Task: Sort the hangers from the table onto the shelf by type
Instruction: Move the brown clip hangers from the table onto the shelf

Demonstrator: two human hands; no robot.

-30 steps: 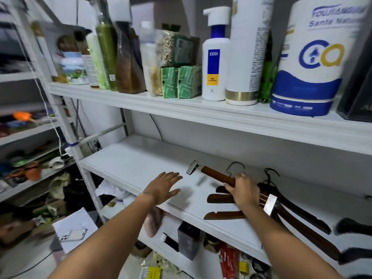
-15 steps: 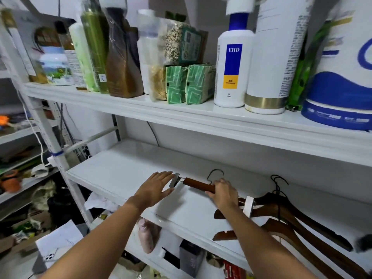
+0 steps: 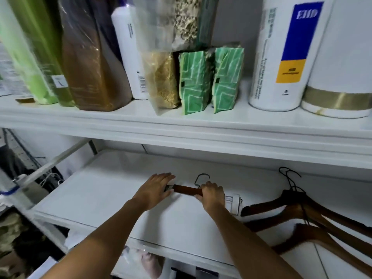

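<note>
A wooden clip hanger [image 3: 188,190] with a straight brown bar, metal clips at both ends and a thin wire hook lies on the white middle shelf [image 3: 104,190]. My right hand [image 3: 212,195] grips the middle of the bar. My left hand [image 3: 158,190] rests flat with fingers together over the bar's left clip. To the right, several dark curved wooden hangers [image 3: 314,220] with black hooks lie in a pile on the same shelf.
The upper shelf [image 3: 181,125] sits close overhead with bottles, two green packets [image 3: 211,79], a grain bag and a white pump bottle [image 3: 281,57]. A white shelf post [image 3: 48,166] stands at the left. Boxes show on the shelf below.
Both hands moved the clip hanger left along the shelf, away from the curved hangers. My left hand came down onto its left clip. The view moved closer to the shelf.
</note>
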